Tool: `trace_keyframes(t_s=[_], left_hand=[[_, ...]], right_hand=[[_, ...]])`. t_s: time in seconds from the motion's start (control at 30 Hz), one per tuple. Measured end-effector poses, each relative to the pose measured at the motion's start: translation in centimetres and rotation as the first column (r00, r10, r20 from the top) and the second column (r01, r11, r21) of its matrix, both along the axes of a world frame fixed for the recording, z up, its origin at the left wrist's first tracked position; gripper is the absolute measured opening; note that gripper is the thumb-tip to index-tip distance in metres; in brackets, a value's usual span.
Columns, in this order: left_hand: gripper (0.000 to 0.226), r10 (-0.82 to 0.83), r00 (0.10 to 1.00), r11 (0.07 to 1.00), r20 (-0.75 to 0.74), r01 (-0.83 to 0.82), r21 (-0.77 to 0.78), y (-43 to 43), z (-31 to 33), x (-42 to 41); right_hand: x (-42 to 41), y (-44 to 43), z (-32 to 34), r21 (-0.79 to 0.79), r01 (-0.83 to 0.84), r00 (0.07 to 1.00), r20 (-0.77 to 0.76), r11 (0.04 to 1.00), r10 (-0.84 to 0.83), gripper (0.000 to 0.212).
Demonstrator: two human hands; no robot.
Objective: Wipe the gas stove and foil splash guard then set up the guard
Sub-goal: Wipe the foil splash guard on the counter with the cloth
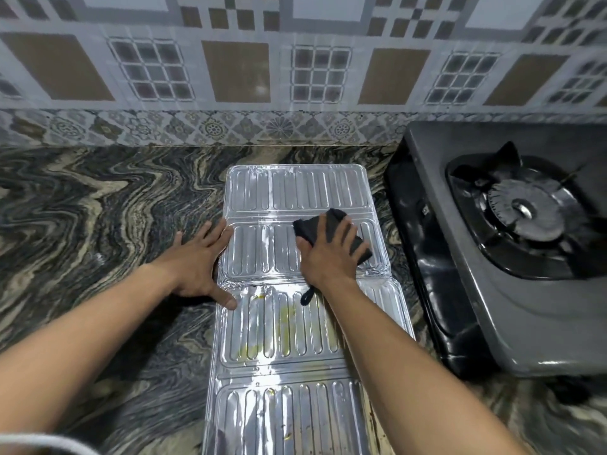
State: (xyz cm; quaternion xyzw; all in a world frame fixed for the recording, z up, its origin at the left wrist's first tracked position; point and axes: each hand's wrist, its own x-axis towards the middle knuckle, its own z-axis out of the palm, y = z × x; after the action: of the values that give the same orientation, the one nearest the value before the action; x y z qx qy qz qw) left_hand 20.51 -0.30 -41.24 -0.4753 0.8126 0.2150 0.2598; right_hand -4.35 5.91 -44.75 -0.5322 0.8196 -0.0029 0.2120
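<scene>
The foil splash guard (pixel 295 326) lies flat and unfolded on the marbled counter, its ribbed silver panels running from near the wall toward me. Yellowish stains show on its middle panel. My right hand (pixel 328 254) presses a dark grey cloth (pixel 356 243) onto the second panel from the wall, with the cloth's loop hanging below my wrist. My left hand (pixel 200 257) rests flat with fingers spread, on the counter at the guard's left edge, its thumb on the foil. The grey gas stove (pixel 476 274) stands to the right, one burner (pixel 525 211) visible.
A patterned tile wall (pixel 295 60) rises behind the counter (pixel 98 208). The counter extends wide to the left of the guard. The stove's left side sits close to the guard's right edge.
</scene>
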Motion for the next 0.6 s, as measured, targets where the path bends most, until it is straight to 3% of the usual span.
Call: trace_keyframes(t_s=[0.1, 0.17, 0.3, 0.6], left_hand=[[0.160, 0.001, 1.000, 1.000, 0.012, -0.001, 0.013, 0.0, 0.2, -0.1], [0.160, 0.000, 1.000, 1.000, 0.011, -0.001, 0.015, 0.1, 0.2, -0.1], [0.161, 0.008, 1.000, 1.000, 0.006, -0.008, 0.022, 0.1, 0.3, -0.1], [0.161, 0.010, 1.000, 1.000, -0.010, -0.010, 0.020, 0.2, 0.3, -0.1]], right_hand=[[-2.1, -0.2, 0.0, 0.011, 0.222, 0.975, 0.009, 0.975, -0.222, 0.079], [-2.8, -0.5, -0.1, 0.008, 0.267, 0.964, 0.002, 0.964, -0.267, 0.080], [-2.2, -1.2, -0.3, -0.034, 0.278, 0.960, -0.020, 0.960, -0.279, 0.077], [3.6, -0.4, 0.7, 0.089, 0.136, 0.987, 0.071, 0.987, -0.142, 0.076]])
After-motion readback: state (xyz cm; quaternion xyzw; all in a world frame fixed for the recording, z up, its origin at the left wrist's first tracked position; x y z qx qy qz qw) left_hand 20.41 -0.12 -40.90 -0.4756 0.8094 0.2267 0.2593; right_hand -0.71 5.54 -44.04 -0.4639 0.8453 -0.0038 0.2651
